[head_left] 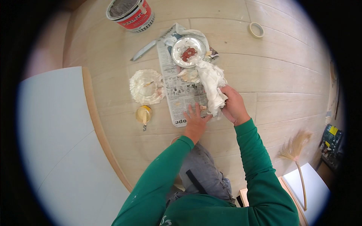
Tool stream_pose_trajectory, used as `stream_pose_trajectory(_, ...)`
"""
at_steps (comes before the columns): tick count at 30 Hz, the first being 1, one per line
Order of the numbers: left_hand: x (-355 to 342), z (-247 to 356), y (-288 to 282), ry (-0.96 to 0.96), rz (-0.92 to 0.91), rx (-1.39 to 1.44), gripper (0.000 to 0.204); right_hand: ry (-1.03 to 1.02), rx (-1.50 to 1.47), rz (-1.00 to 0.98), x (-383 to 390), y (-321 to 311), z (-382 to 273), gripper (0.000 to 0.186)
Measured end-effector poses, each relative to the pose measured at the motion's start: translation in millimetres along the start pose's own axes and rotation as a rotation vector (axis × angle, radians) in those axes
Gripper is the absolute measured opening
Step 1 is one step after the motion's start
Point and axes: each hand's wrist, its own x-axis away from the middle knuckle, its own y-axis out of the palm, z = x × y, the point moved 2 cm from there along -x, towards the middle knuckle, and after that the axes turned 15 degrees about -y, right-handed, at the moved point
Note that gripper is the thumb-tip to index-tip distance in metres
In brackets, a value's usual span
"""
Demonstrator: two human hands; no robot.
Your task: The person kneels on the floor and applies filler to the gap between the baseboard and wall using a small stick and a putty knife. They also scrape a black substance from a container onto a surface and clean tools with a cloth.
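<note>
1 white rag [212,83] we grip in right hand [235,106]; our left hand [196,123], splayed and holding nothing, over newspaper [179,107]; bowl [178,49] near rag's far end.

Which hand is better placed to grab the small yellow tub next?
Left hand, probably: it's nearer the yellow tub and seemingly empty, while the right hand holds a white crumpled bundle.

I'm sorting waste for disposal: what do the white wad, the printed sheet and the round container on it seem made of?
White wad: likely cloth or cotton-like fibre, matte, judging by its soft, crumpled folds; which one is unclear.
Printed sheet: newsprint paper, dull and thin, shown by its text columns.
Round container: possibly metal, given its shiny silvery rim, though glossy plastic isn't excluded.
</note>
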Motion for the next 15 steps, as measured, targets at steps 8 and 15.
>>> stream_pose_trajectory(8,5,2,15,-0.013,-0.081,-0.160,0.070,0.110,-0.077,0.124,7,-7,69,0.037)
stream_pose_trajectory(15,9,-15,20,-0.032,0.065,-0.049,0.069,-0.224,0.615,-0.084,54,17,0,0.023)
